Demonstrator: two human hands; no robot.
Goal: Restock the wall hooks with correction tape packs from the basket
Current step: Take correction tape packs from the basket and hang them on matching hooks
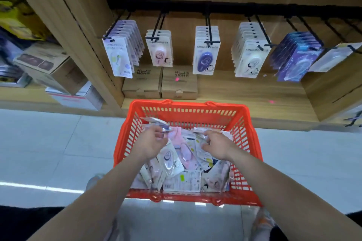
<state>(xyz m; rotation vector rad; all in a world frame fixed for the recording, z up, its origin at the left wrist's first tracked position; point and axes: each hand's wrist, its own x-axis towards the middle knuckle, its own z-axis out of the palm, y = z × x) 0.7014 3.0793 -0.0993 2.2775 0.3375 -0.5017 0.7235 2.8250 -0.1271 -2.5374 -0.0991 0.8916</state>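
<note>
We look down into a red basket (186, 106) on the pale floor (49, 143), just near of the wooden shelf (254, 94). Both hands are inside the basket, at its far end.

The left hand (150, 143) is at the far left. Its fingers (159, 133) are curled in narrow and grip the edge of a purple-print pack (154, 122), which tilts up against the far-left wall of the basket. The right hand (216, 144) is right of centre. Its fingers (206, 137) are bent and close together, with the thumb under, and pinch the near edge of a white pack (199, 129). Motion blur means we cannot tell the exact contact points. The two hands are apart, with loose packs between them.

The basket is heaped with correction tape packs (182, 162), white, pink and lilac. They lie at all angles and some are face down.

Above the shelf a black rail (215, 7) carries the wall hooks (208, 25). From left to right these hold a lavender row (117, 56), a few pink packs (159, 51), a dark purple row (205, 56), a cream row (249, 58) and a blue row (293, 62). The pink hook holds the fewest packs.

Two brown cardboard boxes (179, 83) sit side by side on the shelf, far of the basket, under the pink and purple hooks.
</note>
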